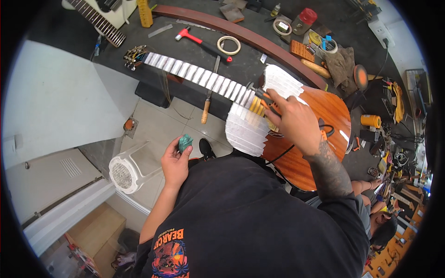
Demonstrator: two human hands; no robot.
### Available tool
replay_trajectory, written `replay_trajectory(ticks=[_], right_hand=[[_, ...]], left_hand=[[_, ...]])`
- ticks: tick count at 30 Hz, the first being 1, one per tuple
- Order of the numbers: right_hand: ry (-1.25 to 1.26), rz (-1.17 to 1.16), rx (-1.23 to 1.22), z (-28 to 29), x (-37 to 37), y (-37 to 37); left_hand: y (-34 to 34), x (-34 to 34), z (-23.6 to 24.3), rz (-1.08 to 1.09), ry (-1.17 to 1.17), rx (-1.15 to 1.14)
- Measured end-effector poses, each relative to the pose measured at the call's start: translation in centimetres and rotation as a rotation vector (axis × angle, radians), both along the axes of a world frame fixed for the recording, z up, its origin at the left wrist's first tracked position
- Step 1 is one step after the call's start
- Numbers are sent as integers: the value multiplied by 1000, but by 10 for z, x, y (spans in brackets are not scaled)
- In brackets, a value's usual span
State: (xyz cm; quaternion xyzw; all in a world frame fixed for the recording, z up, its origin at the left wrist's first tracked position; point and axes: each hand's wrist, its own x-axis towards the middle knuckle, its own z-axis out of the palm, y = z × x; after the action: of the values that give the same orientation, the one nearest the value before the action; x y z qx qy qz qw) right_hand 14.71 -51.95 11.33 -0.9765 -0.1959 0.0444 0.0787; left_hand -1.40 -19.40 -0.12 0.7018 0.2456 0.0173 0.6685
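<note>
My right hand [296,118] is closed around a black and orange rotary tool [269,103] with a small disc at its tip. It hangs over the end of the neck of an acoustic guitar [331,109], where the last bare frets show. White masking tape covers the fingerboard [199,75] between the frets and part of the orange-brown top. In my left hand [175,162], held low beside the guitar, is a crumpled green lump [185,142], pinched between thumb and fingers. A black cord trails across the guitar body below my right hand.
On the dark bench lie a red hammer [184,33], a tape roll [228,45] and a wooden-handled file [205,113] under the neck. Another guitar neck [99,23] lies far left. A white stool [124,173] stands on the floor. Another person [382,222] is at the right.
</note>
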Motion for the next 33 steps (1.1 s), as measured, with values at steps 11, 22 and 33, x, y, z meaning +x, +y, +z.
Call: replay_trajectory(ticks=[11,22,33], right_hand=[[222,234,175,7,-67,102],[266,218,113,7,-89,142],[116,9,123,7,-92,94]], left_hand=[[12,8,3,-63,-68,-98],[54,4,-1,-152,-68,-59],[51,-6,-6,-186,-35,-26]])
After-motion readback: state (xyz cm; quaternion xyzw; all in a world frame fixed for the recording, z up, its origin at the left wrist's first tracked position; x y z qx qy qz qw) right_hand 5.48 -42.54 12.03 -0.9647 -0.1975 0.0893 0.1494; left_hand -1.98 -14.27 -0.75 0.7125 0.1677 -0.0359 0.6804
